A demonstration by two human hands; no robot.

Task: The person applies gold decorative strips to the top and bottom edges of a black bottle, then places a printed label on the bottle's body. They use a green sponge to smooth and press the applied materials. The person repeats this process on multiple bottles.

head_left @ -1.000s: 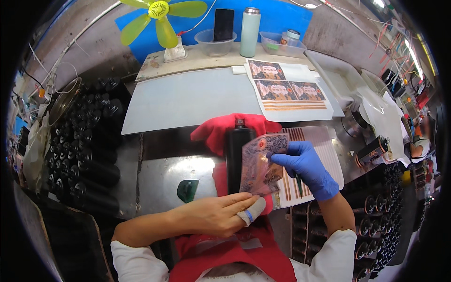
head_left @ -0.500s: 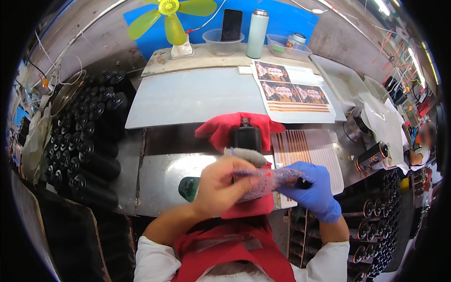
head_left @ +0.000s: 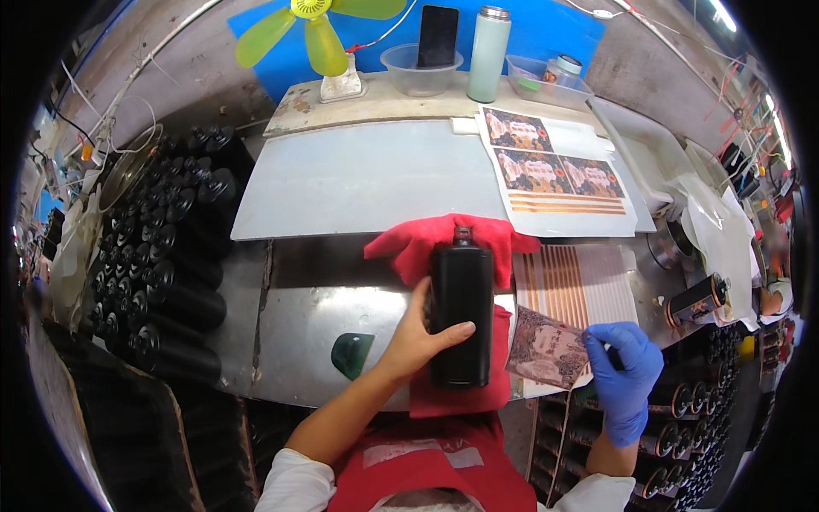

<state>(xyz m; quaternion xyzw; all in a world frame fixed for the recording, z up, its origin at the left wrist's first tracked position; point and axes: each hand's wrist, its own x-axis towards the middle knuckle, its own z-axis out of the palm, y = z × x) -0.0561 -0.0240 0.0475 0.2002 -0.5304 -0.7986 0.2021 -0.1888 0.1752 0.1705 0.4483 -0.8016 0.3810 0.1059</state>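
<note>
A black flat-sided bottle lies on red cloths, its short neck pointing away from me. My bare left hand grips its left side, with the thumb across the upper face and the other fingers partly hidden behind it. To the right, my blue-gloved right hand pinches the right edge of a dark printed decal. The decal hangs beside the bottle, apart from it, over striped sheets. Left of my left hand, a dark green scraper-like piece rests on the metal worktop.
Many black bottles are stacked at the left. A printed sheet lies on the pale board. Behind stand a green fan, a phone and a flask. A decorated bottle lies at the right, above racked bottles.
My left hand has let go of the decal and taken hold of the bottle, which now lies nearer me. My right hand has carried the decal right and lower, spreading it flatter.
</note>
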